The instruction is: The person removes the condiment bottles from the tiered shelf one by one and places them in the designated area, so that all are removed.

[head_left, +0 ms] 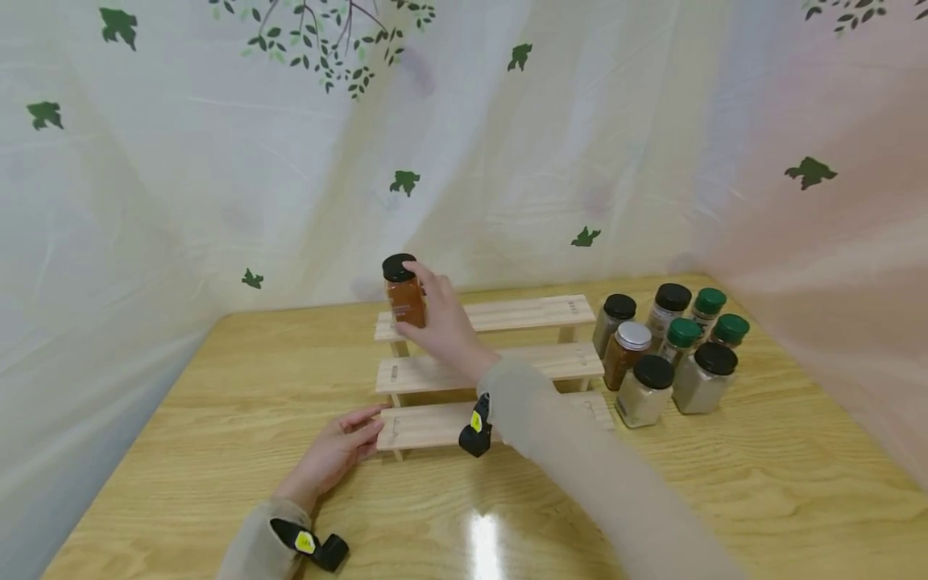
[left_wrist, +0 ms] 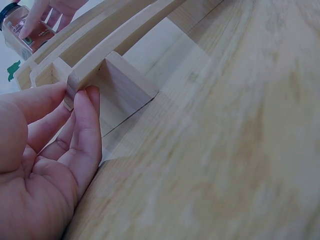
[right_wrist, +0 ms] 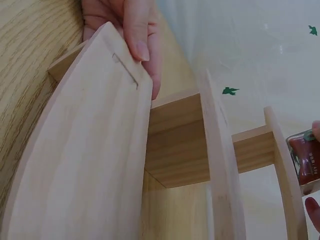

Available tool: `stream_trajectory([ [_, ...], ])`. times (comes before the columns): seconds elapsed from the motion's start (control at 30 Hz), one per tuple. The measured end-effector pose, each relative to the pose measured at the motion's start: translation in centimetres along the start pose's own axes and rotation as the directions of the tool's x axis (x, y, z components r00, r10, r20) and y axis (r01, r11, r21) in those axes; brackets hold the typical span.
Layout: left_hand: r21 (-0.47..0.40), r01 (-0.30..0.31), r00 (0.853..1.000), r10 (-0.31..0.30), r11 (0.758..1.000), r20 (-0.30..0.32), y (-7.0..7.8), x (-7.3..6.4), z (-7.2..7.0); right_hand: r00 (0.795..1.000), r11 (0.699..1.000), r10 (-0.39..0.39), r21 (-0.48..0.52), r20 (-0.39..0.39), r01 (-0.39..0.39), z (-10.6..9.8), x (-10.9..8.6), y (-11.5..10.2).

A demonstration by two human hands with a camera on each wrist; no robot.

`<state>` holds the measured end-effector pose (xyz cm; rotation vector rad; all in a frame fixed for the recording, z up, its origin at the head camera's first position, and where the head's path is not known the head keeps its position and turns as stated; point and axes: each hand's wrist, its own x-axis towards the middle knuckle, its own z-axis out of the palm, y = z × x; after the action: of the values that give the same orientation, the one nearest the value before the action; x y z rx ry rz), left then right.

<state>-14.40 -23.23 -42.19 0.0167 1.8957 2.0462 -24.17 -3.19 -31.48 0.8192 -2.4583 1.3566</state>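
A three-tier wooden spice rack (head_left: 424, 427) stands on the table, its steps rising toward the back. My right hand (head_left: 451, 329) grips a spice jar (head_left: 405, 303) with a black lid and reddish-brown contents, upright at the left end of the top tier. Whether the jar's base touches that board I cannot tell. At the rack's lower left corner, my left hand (head_left: 335, 449) pinches the end of the lowest board, thumb above and fingers beneath, as the left wrist view shows. The right wrist view catches the same jar (right_wrist: 306, 159) beside the top board (right_wrist: 287, 187).
Right of the rack several spice jars stand close together, among them a silver-lidded jar (head_left: 627, 354), a black-lidded jar (head_left: 645, 395) and a green-lidded jar (head_left: 680, 338). A pale curtain (head_left: 304, 201) with green leaf prints hangs behind the wooden table (head_left: 254, 387).
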Motion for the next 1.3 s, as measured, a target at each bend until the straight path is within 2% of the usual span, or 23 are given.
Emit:
stream_trajectory([
  [0.27,0.000,-0.010,1.000,0.010,1.000,0.009,0.0,0.0,0.0,0.991,0.996,-0.075,-0.058,-0.108,0.069,1.1,0.0,0.5],
  [0.67,-0.016,-0.003,1.000,0.003,1.000,0.010,-0.3,0.1,0.0,0.986,0.992,-0.085,-0.110,-0.145,0.069,1.5,-0.5,1.0],
  [1.0,-0.021,-0.005,1.000,0.005,1.000,0.004,-0.1,0.3,-0.1,0.969,0.985,-0.159,-0.103,-0.188,0.141,1.1,-1.3,0.9],
  [1.3,-0.004,-0.014,1.000,0.014,1.000,0.021,0.0,0.3,-0.1,0.958,0.978,-0.208,-0.062,-0.196,0.199,0.3,-3.5,0.9],
])
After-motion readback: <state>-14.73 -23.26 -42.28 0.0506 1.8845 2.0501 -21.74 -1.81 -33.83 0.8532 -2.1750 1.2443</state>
